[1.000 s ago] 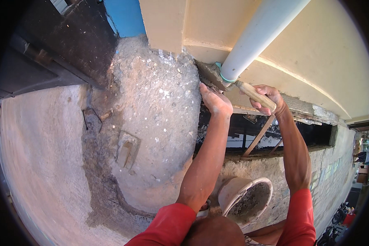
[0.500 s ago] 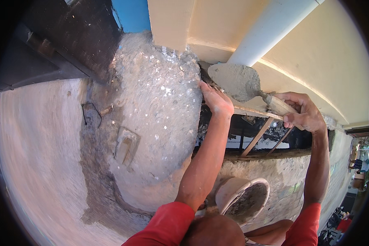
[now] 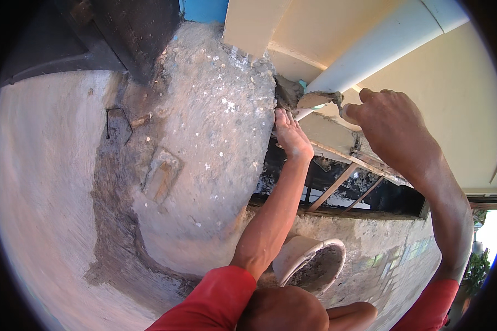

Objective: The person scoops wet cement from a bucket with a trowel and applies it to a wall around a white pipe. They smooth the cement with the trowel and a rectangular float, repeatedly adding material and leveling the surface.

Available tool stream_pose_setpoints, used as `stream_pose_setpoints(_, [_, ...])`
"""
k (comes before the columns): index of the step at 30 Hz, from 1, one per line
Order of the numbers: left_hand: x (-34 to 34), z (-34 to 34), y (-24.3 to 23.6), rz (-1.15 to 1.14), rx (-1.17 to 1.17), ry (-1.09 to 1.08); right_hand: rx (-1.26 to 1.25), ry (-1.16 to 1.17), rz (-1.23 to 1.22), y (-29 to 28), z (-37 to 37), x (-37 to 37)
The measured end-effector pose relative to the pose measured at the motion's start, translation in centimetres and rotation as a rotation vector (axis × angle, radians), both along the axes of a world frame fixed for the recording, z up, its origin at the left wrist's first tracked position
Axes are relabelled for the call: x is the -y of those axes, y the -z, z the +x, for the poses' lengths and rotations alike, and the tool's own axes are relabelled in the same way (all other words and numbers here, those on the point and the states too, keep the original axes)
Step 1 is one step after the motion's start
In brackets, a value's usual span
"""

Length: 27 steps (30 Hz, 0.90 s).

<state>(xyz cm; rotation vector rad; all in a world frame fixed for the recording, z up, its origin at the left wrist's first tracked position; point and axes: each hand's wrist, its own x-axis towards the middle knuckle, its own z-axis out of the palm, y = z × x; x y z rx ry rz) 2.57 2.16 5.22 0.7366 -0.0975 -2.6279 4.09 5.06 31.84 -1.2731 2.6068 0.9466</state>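
My left hand (image 3: 291,135) is open, its fingers stretched out flat against the edge of the rough concrete slab (image 3: 221,138), beside a gap. My right hand (image 3: 392,121) is closed around a trowel, whose blade (image 3: 319,99) is tilted nearly edge-on, just right of my left fingertips. My fist hides most of the handle. Dark wet mortar (image 3: 288,92) lies in the gap between the slab and the foot of a white pipe (image 3: 364,60). Below my left forearm, a bucket (image 3: 341,251) with grey mortar inside stands tilted near my knee.
A hand float (image 3: 163,174) lies on the concrete, with a bent wire (image 3: 119,122) farther left. An open drain (image 3: 337,187) with thin bars across it runs beside the cream wall (image 3: 447,99). A dark metal gate (image 3: 110,38) stands at the far left.
My right hand has risen and turned the trowel over from flat, loaded with mortar, to edge-on. Mortar now sits in the gap. My left hand remains at the slab edge; the view has shifted.
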Motion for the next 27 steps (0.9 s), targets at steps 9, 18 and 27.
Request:
stream_pose_setpoints(9, [-0.4,-0.2,-0.7,0.049,-0.036,-0.037,0.039,0.004,0.038,2.5,-1.3,5.4])
stream_pose_setpoints(18, [-0.5,-1.3,-0.6,-0.066,-0.042,-0.008,0.054,0.089,-0.143,0.2,-2.2,4.5])
stream_pose_setpoints(27, [-0.2,-0.1,-1.8,-0.132,0.097,-0.003,-0.016,0.151,-0.196,-4.1,0.5,2.3])
